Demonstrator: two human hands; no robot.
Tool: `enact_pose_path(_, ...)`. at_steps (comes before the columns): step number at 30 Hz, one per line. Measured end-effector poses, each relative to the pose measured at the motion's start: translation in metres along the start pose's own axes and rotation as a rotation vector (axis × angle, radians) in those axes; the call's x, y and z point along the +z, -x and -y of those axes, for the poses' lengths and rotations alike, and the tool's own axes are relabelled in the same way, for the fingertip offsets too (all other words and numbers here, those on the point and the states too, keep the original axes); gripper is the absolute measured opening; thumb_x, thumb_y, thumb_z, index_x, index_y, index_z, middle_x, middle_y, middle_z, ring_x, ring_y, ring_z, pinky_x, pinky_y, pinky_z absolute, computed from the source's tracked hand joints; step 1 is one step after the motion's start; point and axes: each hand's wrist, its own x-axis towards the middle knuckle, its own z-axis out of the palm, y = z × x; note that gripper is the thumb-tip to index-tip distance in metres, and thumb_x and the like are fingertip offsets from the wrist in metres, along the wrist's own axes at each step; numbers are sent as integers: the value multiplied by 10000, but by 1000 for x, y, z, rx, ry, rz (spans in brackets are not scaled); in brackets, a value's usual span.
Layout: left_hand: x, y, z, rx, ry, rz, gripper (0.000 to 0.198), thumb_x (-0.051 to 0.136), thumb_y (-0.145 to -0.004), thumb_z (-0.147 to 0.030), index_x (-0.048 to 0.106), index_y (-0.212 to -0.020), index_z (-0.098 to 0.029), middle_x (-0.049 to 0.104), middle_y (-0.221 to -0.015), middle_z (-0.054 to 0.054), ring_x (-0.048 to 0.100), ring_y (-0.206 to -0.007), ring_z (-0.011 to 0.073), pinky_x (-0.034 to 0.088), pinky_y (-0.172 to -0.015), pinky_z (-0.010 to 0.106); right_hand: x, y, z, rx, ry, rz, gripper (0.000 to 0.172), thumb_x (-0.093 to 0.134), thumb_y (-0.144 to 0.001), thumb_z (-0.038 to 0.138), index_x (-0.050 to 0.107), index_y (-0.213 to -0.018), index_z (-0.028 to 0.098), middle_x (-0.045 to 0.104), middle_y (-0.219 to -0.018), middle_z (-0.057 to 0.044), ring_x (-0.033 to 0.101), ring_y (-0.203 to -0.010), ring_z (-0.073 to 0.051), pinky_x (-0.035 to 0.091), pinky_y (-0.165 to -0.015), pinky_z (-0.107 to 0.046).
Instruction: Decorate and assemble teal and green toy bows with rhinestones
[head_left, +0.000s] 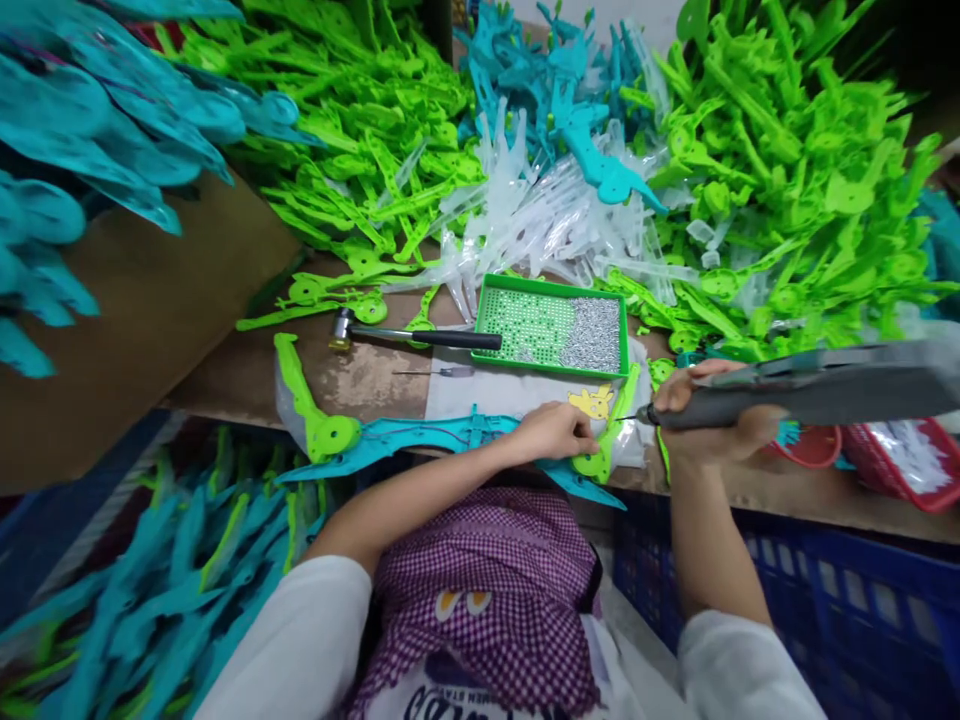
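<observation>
A long teal plastic part [420, 434] lies along the table's front edge, a thin wire running over it. At its left end sits a lime-green arm-like part [304, 395] with a clear piece behind. A second lime-green part [622, 405] stands at its right end. My left hand [555, 432] reaches across the teal part, its fingers closed at the round base of that right green part; the fingertips are partly hidden. In my closed right hand [701, 425] is a grey electric screwdriver [817, 388], held level, its thin bit pointing left beside the green part.
A green tray [487, 350] of small metal screws stands behind, with a hammer [420, 336] resting on its edge and a thin screwdriver [442, 372] below. Piles of green parts [810, 190], clear parts [540, 215] and teal parts surround it. Red baskets [907, 490] are at right.
</observation>
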Motion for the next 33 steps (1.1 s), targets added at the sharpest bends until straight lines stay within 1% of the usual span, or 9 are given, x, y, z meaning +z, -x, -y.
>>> enact_pose_path(2,-1,0,0,-6,14,4,166,703,-753,-352,744,-813,-204,733,-806,22,633,-743,159,422,-647,249,-11,11,-1,25,57,-22,515,506,-672,794,610,-762,298,411,-434,47,380,-336,-149,267,-342,-300)
enact_pose_path(4,-1,-1,0,-9,21,2,172,703,-751,-353,746,-813,-199,732,-796,25,634,-740,160,424,-643,250,-15,15,-5,19,53,-46,526,509,-664,802,597,-761,293,416,-436,54,382,-335,-142,267,-349,-291)
enact_pose_path(7,-1,-1,0,-4,26,-3,172,705,-749,-348,747,-811,-193,733,-804,27,633,-742,156,428,-646,246,-15,13,-11,8,-3,-84,520,563,-641,766,598,-764,262,449,-429,62,409,-338,-132,282,-356,-266)
enact_pose_path(10,0,-2,-1,-12,29,-4,179,710,-744,-355,745,-806,-191,732,-805,24,632,-738,152,428,-643,236,-16,10,-16,47,-16,-97,537,577,-618,754,596,-745,233,457,-426,65,433,-343,-122,307,-360,-247)
enact_pose_path(18,0,-2,-1,-17,30,-1,165,706,-750,-332,742,-805,-180,726,-773,20,625,-713,143,419,-624,226,-18,14,-27,65,-11,-54,511,584,-609,750,543,-693,248,420,-406,71,396,-326,-118,294,-342,-242)
enact_pose_path(22,-1,-2,0,-19,50,7,164,714,-742,-336,747,-804,-188,727,-761,22,624,-701,142,422,-623,231,-17,15,-29,46,-3,-65,516,583,-597,756,496,-661,251,408,-413,76,397,-323,-120,307,-347,-252)
enact_pose_path(28,-2,-1,-1,-14,65,3,171,716,-743,-331,754,-830,-188,727,-758,25,635,-715,147,429,-622,231,-24,17,-27,51,-49,-24,467,643,-587,701,548,-667,251,450,-416,67,435,-345,-135,348,-358,-266)
enact_pose_path(31,-3,-1,-2,-7,57,8,173,712,-746,-331,757,-841,-194,729,-763,21,638,-732,149,430,-634,229,-17,8,-15,62,-59,-22,449,613,-645,688,619,-715,245,468,-423,56,432,-340,-125,317,-336,-255)
enact_pose_path(33,-3,-1,-1,1,49,4,168,707,-749,-332,758,-829,-194,732,-774,21,635,-729,149,429,-646,234,0,-4,-11,10,-73,-19,497,543,-679,735,649,-800,264,464,-431,58,433,-337,-128,319,-333,-262)
